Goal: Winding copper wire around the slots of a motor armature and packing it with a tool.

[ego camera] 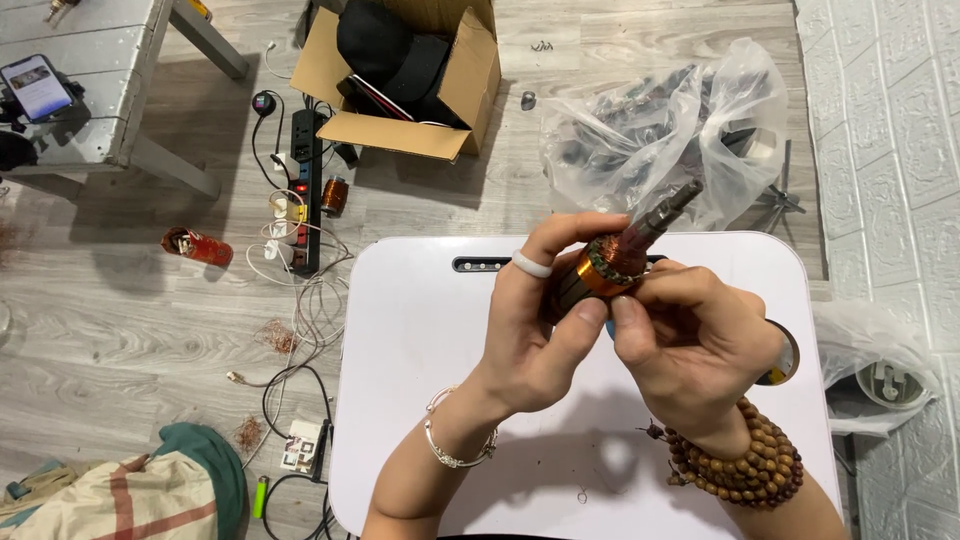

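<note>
Head view: both hands meet over the far half of a small white table [420, 420], forearms coming up from the bottom edge and angling inward. The left hand [535, 320] is raised with its palm turned toward the right, fingers curled over the top and near side of a motor rotor [612, 262]; the thumb lies across the front, its tip pressing up against the rotor's underside. A white ring [531, 265] sits on one finger and a thin silver bracelet [455, 445] circles the wrist. The right hand [690, 335] comes in from the other side, knuckles up, fingers folded tightly, the forefinger and thumb pinching the rotor's copper-coloured end. A wooden bead bracelet [745, 460] is wound several times round that wrist. So both hands are clenched on the rotor, which is held in the air above the table, tilted, its steel shaft [672, 208] pointing up and away to the right.

Beyond the table lies a clear plastic bag [665, 130] full of dark parts. On the wood floor to the left are an open cardboard box [470, 80], a power strip [305, 190] with tangled cables, a second rotor [334, 195] beside it, and a green lighter [261, 496].
</note>
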